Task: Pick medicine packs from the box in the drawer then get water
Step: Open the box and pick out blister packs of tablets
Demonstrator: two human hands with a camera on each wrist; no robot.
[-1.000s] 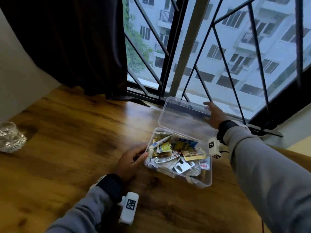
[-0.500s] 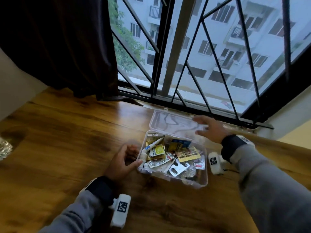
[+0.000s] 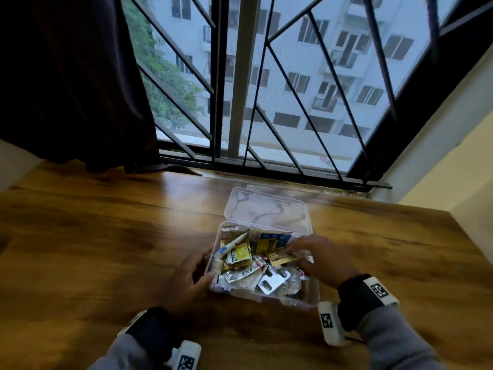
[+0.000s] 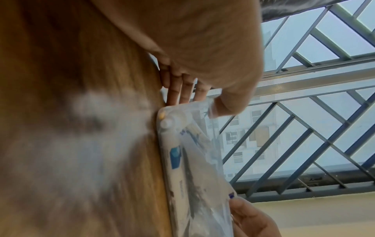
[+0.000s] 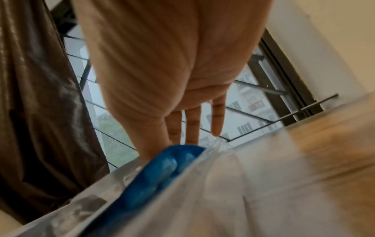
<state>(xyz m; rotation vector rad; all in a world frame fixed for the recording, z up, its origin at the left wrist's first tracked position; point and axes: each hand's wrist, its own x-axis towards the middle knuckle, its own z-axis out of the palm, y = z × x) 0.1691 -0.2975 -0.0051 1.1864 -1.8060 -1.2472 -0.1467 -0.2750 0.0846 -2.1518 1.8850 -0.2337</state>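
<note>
A clear plastic box [image 3: 266, 297] of medicine packs stands open on the wooden table [image 3: 106, 249], its lid [image 3: 266, 209] laid back flat toward the window. Inside lie a gold pack [image 3: 280, 259], a blue-and-yellow pack [image 3: 272, 239], silver blister strips [image 3: 272, 282] and a tube. My left hand [image 3: 209, 263] holds the box's left wall, thumb at the rim; in the left wrist view its fingers [image 4: 178, 91] lie along the box [image 4: 192, 160]. My right hand [image 3: 293, 252] reaches over the right side, straight fingers touching the gold pack. The right wrist view shows a blue pack [image 5: 158, 168] under that hand [image 5: 182, 80].
A barred window [image 3: 293, 102] runs along the table's far edge just behind the lid. A dark curtain [image 3: 80, 89] hangs at the back left. A wall corner [image 3: 453, 169] bounds the table on the right. Bare wood lies left of the box.
My right hand left the lid, which dropped back flat, and came down onto the packs in the box. My left hand stayed at the box's left side.
</note>
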